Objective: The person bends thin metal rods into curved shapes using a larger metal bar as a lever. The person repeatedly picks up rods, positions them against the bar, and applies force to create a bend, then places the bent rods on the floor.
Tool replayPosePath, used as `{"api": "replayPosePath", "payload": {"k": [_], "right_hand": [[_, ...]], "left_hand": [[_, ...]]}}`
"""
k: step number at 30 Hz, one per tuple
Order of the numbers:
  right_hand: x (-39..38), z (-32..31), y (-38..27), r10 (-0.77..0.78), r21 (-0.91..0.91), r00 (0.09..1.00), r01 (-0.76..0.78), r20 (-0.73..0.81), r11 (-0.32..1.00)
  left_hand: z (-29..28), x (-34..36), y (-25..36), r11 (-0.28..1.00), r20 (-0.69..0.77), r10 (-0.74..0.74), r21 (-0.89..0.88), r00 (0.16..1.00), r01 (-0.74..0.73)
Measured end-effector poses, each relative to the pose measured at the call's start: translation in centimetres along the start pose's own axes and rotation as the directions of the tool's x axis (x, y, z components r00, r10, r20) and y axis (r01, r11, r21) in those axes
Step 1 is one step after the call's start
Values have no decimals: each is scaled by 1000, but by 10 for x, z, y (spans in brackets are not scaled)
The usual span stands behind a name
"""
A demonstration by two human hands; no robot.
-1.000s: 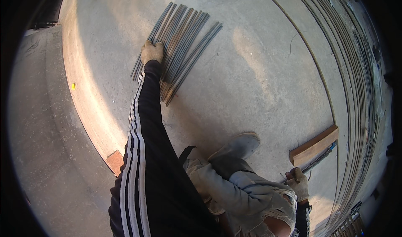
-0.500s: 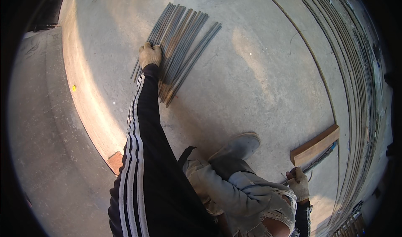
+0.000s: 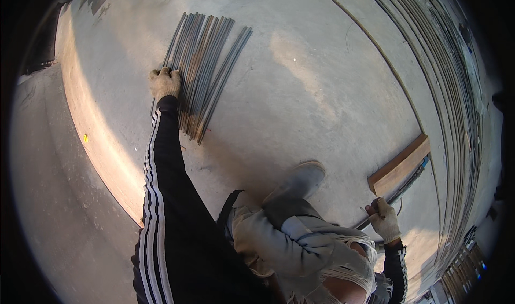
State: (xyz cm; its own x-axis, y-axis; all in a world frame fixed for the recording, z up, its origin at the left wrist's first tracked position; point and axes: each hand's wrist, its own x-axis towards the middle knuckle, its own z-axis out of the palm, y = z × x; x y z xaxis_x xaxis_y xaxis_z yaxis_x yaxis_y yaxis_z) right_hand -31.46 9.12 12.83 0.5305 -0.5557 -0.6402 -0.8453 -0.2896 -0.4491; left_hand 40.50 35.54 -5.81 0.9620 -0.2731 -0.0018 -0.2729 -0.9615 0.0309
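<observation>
My left hand [image 3: 165, 83], in a knitted work glove, reaches far forward to the left edge of a row of metal rods [image 3: 204, 73] on the concrete floor. Its fingers are curled over the outermost rod, whose ends show above and below the glove. The rods lie side by side, with a couple slightly apart on the right. My right hand [image 3: 383, 218], also gloved with bare fingertips, is closed low at the right, beside a dark bar [image 3: 410, 185] and a wooden block [image 3: 399, 166]. What it grips is mostly hidden.
Long thin rods [image 3: 450, 89] run along the floor at the right. My boot [image 3: 300, 180] stands on the concrete between my hands. A raised floor edge curves along the left, with a small yellow object [image 3: 85, 138] near it.
The view has shifted, so the rods and my left hand appear farther left. The rods at the left edge look closer together, with the outermost under my left hand. My right hand remains beside the block.
</observation>
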Motion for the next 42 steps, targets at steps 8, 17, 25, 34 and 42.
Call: {"api": "replayPosePath", "payload": {"k": [8, 17, 25, 34, 42], "right_hand": [[-1, -1, -6, 59, 3, 998, -59, 18, 998], [-2, 2, -1, 54, 27, 998, -55, 10, 998], [-4, 0, -6, 29, 32, 1000, -29, -12, 999], [-16, -8, -19, 18, 41, 998, -16, -52, 999], [-35, -9, -19, 55, 40, 995, -52, -85, 998]], "left_hand": [[-5, 22, -2, 996, 117, -40, -73, 992, 49], [-18, 0, 8, 997, 64, -3, -82, 998, 8], [-15, -2, 7, 994, 74, 18, -110, 997, -9], [-17, -82, 96, 843, -137, 491, -175, 860, -509], [10, -100, 118, 876, -145, 451, -122, 881, -468]]}}
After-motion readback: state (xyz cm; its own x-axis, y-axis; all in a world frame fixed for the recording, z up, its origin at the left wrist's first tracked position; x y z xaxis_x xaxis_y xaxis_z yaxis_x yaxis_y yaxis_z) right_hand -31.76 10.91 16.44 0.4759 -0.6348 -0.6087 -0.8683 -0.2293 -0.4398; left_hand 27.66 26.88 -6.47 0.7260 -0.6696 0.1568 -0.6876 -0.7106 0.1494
